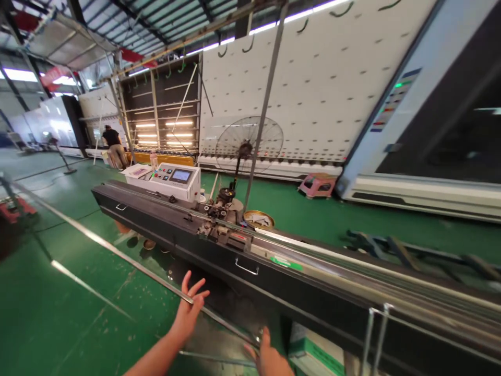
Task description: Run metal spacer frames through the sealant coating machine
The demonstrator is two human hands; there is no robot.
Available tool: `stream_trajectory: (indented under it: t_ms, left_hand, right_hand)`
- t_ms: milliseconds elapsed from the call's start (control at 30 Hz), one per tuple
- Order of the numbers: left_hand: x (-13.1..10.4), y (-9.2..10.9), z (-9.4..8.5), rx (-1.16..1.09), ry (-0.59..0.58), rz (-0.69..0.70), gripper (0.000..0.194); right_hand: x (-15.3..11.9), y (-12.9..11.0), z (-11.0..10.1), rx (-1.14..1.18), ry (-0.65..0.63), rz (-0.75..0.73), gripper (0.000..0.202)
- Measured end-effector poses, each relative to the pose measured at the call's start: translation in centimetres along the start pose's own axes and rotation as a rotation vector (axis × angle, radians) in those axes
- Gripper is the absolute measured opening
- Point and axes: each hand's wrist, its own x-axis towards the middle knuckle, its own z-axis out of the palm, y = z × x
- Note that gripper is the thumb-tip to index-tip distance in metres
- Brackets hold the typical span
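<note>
A long, thin metal bar point(129, 259) runs diagonally from the far left down to my hands, in front of the black machine bed. My left hand point(188, 312) supports it between thumb and fingers, with some fingertips stretched out. Close to the bar's near end, my right hand point(272, 360) pinches it between thumb and finger; the lower part of that hand is cut off by the frame. Just beyond my hands is the long black machine point(274, 284), with a metal handle point(246, 267) on its side and a mechanical head point(223, 230) on top.
A white control box point(183, 189) with a screen stands behind the machine. Further back are a fan point(246, 149), a pink stool point(318, 185) and a round tray of scraps point(258, 219). Upright metal rods point(376, 334) rise at front right. A person point(113, 143) stands far left.
</note>
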Motion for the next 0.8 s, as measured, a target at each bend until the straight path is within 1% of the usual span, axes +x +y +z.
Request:
stream_trajectory:
  t_ms: [67,100,133,167,233,300,333,367,400,467,533,567,667,800]
  left_hand:
    - [0.5,1.2,-3.1,-0.020,0.092,-0.089,0.090]
    - [0.8,2.0,-4.6,-0.034,0.137,-0.120,0.089]
    - [1.1,2.9,-6.0,-0.052,0.173,-0.141,0.090]
    - [1.3,3.9,-7.2,-0.076,0.197,-0.154,0.091]
    - [1.5,5.8,-9.5,-0.128,0.221,-0.169,0.097]
    - [1.2,7.4,-11.7,-0.166,0.227,-0.177,0.099]
    - [0.9,8.0,-12.7,-0.179,0.232,-0.179,0.098]
    - [0.6,8.5,-13.7,-0.185,0.238,-0.183,0.097]
    - [0.2,8.9,-14.6,-0.186,0.244,-0.189,0.095]
    - [-0.4,9.3,-16.1,-0.179,0.270,-0.205,0.093]
    - [-1.0,9.4,-17.3,-0.173,0.301,-0.213,0.092]
    - [-1.3,9.4,-17.7,-0.173,0.311,-0.216,0.092]
    - [-2.1,9.4,-18.4,-0.190,0.320,-0.227,0.089]
    - [-2.8,10.1,-18.7,-0.198,0.309,-0.227,0.087]
  right_hand:
    - [0.1,-1.8,-1.7,-0.034,0.043,-0.016,0.055]
    - [0.3,-2.3,-2.6,-0.021,0.077,-0.046,0.054]
    - [0.6,-2.5,-3.4,0.015,0.123,-0.089,0.049]
    - [1.0,-2.4,-4.2,0.073,0.189,-0.135,0.043]
    - [1.9,-1.7,-5.7,0.235,0.376,-0.210,0.039]
    - [2.8,-0.8,-7.1,0.429,0.549,-0.228,0.040]
    - [3.1,-0.5,-7.7,0.538,0.591,-0.222,0.042]
    - [3.3,-0.4,-8.3,0.664,0.588,-0.210,0.045]
    - [3.3,-0.4,-8.8,0.801,0.540,-0.201,0.048]
    - [3.3,-0.9,-9.5,1.070,0.376,-0.187,0.050]
    - [3.0,-1.7,-9.9,1.295,0.264,-0.184,0.047]
    - [2.7,-2.0,-10.0,1.385,0.245,-0.192,0.045]
    - [2.0,-2.7,-10.5,1.579,0.255,-0.250,0.047]
    - [1.1,-3.0,-12.2,1.646,0.234,-0.344,0.043]
